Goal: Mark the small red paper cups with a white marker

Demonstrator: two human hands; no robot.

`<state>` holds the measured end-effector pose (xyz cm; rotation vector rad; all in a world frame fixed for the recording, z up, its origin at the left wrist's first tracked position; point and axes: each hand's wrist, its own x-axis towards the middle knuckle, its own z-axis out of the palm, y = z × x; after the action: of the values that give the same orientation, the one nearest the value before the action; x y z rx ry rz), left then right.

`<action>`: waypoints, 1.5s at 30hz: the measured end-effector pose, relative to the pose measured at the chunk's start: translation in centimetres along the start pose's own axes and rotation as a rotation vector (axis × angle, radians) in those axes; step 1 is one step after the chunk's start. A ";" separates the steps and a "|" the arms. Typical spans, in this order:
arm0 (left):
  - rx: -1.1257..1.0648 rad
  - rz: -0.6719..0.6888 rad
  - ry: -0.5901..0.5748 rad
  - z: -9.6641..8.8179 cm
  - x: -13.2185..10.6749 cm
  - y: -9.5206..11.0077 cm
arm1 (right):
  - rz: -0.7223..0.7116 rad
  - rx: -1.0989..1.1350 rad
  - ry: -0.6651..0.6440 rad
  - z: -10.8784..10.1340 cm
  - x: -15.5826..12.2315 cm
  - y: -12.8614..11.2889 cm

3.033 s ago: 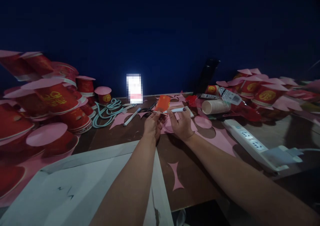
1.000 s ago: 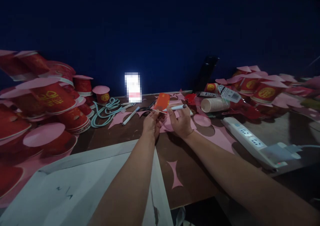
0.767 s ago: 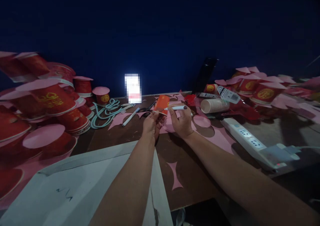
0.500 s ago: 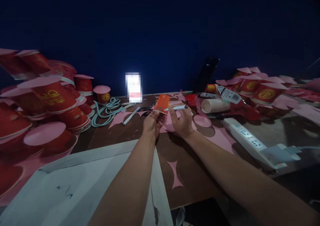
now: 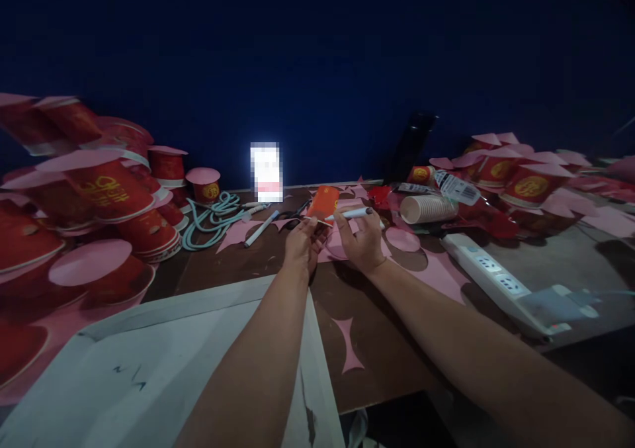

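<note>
A red paper cup (image 5: 324, 200) lies tilted in my left hand (image 5: 301, 241), whose fingers close on its rim. My right hand (image 5: 363, 239) grips a white marker pen (image 5: 350, 214), its tip pointing left at the cup's rim. Below the hands lies a sheet of pink paper (image 5: 337, 244) with round outlines. A pink paper disc (image 5: 403, 239) rests just right of my right hand. Left of the hands are a second white marker (image 5: 261, 229) and dark-handled scissors (image 5: 294, 220), partly hidden.
Stacked red cups with pink discs (image 5: 116, 190) crowd the left; more cups (image 5: 528, 186) stand at right. Nested paper cups (image 5: 427, 210), a power strip (image 5: 496, 279), a coiled cable (image 5: 211, 216), a bright phone screen (image 5: 266, 170) and a white board (image 5: 163, 349) lie around.
The view has shifted very slightly. Both hands keep nearly the same pose, with the cup and the marker still held.
</note>
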<state>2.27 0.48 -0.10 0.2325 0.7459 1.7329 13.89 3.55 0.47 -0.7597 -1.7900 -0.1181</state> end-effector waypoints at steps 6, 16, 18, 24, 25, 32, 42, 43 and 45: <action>0.001 -0.004 -0.012 -0.2 0.2 -0.1 | 0.005 -0.004 0.007 0.0 0.0 -0.2; -0.018 0.007 -0.001 0.0 0.0 0.0 | -0.024 -0.004 -0.005 -0.1 0.0 -0.3; -0.021 0.011 -0.016 0.0 0.0 -0.1 | -0.028 -0.008 -0.007 -0.1 0.0 -0.3; -0.018 0.020 -0.012 -0.2 0.1 -0.1 | -0.028 -0.013 -0.027 0.0 0.0 -0.1; -0.020 0.018 -0.017 -0.2 0.1 -0.1 | -0.036 -0.008 -0.031 0.0 0.0 -0.1; -0.033 -0.040 -0.025 -0.4 0.1 0.1 | 0.028 0.038 0.004 -0.5 0.2 -0.2; -0.013 -0.043 0.013 -0.3 0.1 0.1 | 0.037 0.005 0.017 -0.4 0.3 -0.2; -0.007 -0.048 0.020 -0.2 0.1 0.1 | 0.035 0.009 0.019 -0.4 0.3 -0.2; 0.005 -0.050 0.027 -0.1 0.0 0.2 | 0.028 0.016 0.021 -0.4 0.3 -0.2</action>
<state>2.06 0.43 -0.11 0.1925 0.7696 1.6905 14.05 3.34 0.96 -0.7695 -1.7578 -0.0926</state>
